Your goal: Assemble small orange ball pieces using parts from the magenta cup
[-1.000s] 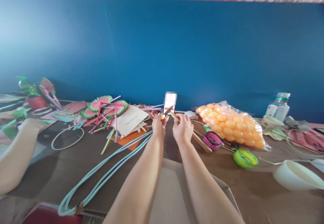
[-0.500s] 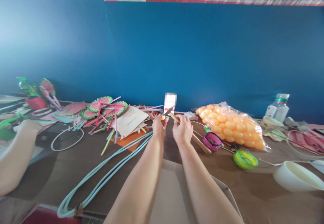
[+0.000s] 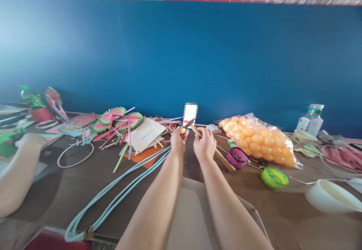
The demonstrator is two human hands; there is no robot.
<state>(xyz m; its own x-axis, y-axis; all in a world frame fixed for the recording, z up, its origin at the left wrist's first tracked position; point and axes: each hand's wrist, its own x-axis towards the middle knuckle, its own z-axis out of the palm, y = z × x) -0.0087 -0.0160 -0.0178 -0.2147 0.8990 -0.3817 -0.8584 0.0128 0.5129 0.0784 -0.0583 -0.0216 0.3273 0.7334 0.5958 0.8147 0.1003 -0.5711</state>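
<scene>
My left hand (image 3: 177, 141) is closed on a small knife (image 3: 189, 123), whose dark pointed blade angles up to the right. A yellow bit shows at the fingers. My right hand (image 3: 205, 145) is wrapped around a light wooden stick (image 3: 225, 160), which slants from its upper end by the blade down to the right. The blade and the stick's tip are close together; whether they touch I cannot tell. Just behind them stands a small white upright card or screen (image 3: 190, 115), partly blurred out.
Left of my arms lie pale blue tubing (image 3: 113, 189), papers (image 3: 145, 134) and pink paper fans (image 3: 113, 115). To the right are a purple pouch (image 3: 236, 158), a bag of orange balls (image 3: 258, 140), green-yellow rings (image 3: 274, 177) and a white bowl (image 3: 330, 197). Another person's arm (image 3: 21, 171) reaches in at far left.
Almost nothing differs. Both hands stay in place with the knife and the stick, and the view has shifted very slightly.
</scene>
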